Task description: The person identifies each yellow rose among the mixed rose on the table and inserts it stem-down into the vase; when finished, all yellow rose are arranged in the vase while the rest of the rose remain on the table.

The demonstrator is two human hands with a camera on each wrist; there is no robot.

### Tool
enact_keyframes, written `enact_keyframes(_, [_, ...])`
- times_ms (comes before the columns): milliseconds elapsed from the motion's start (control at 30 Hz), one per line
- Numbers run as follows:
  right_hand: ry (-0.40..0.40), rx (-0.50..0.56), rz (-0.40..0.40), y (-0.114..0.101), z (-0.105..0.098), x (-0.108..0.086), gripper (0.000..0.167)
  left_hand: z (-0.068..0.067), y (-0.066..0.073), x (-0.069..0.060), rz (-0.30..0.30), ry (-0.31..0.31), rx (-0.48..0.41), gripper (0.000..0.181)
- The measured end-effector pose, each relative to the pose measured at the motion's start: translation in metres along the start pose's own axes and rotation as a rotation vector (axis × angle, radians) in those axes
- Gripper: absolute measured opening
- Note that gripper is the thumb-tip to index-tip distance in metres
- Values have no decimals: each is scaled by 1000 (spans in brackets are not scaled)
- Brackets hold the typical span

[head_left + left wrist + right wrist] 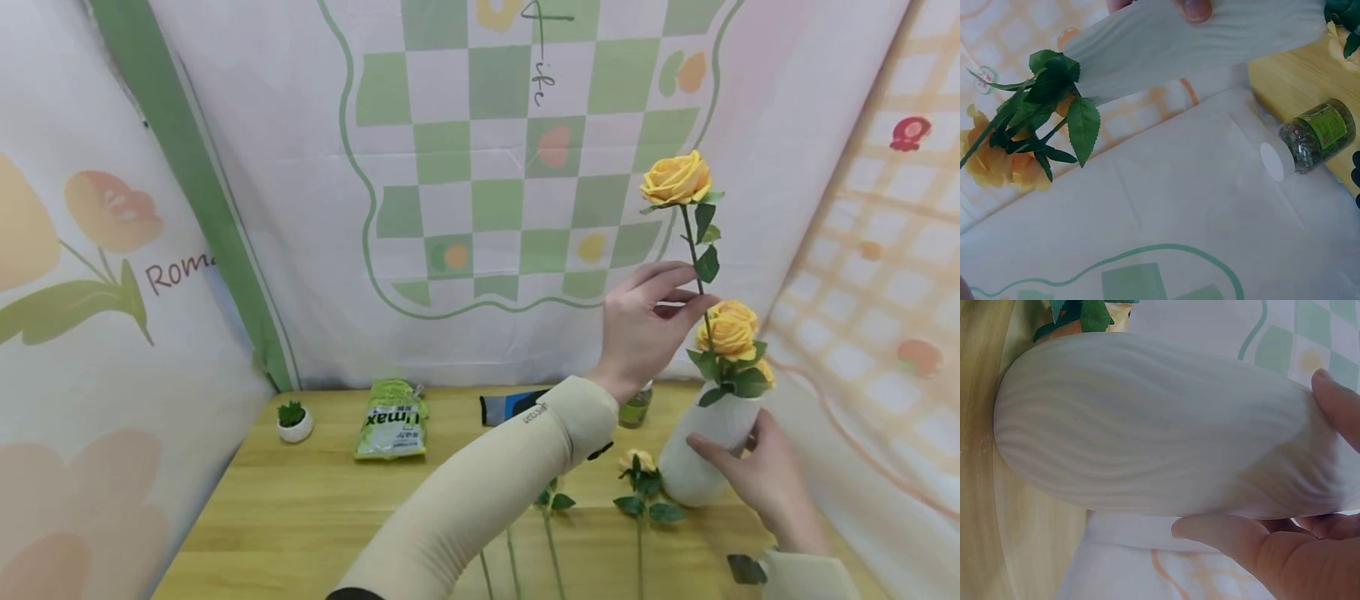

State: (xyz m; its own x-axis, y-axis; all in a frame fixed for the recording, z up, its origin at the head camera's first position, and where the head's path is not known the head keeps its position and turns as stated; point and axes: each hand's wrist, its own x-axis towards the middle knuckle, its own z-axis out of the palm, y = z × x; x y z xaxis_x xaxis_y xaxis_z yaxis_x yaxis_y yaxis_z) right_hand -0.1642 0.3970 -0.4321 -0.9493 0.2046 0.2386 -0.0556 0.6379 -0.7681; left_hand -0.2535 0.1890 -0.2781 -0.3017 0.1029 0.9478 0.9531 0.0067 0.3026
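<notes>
My left hand (651, 315) pinches the thin stem of a yellow rose (677, 179) and holds it upright above a white vase (693, 454). Whether the stem's lower end is inside the vase is hidden by other flowers. Several yellow roses (727, 329) with green leaves stand in the vase's mouth. Around the side of the vase, the fingers and thumb of my right hand (772, 475) grip it. Up close in the right wrist view, the vase (1154, 425) has wavy ridges. Another rose (637, 462) lies on the table just left of the vase.
More green stems (551, 533) lie on the wooden table (247, 517), partly behind my left sleeve. A lidded jar (1322, 131) stands near the back edge, beside a blue and black item (513, 407). Further left are a green packet (392, 421) and a small potted plant (294, 422).
</notes>
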Motion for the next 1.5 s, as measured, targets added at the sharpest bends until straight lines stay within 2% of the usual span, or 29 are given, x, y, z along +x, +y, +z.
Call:
enact_keyframes(233, [37,-3,-52,6,5,2,83,10,-6,-1,38,-15,24,21])
enact_keyframes(400, [30,-8,-40,4,5,5,86,13,-10,-7,62,-51,75,23])
enact_keyframes(533, [20,-16,-27,2,5,4,88,14,-13,-13,57,-70,83,23])
enact_keyframes(833, [30,-23,-30,1,7,5,89,18,-13,-14,29,-1,29,20])
enact_keyframes(1133, [33,-7,-37,3,8,5,88,24,-19,-29,-5,-138,71,21])
enact_keyframes(1500, [31,-20,-27,4,7,6,92,24,-28,-35,-39,-183,139,9])
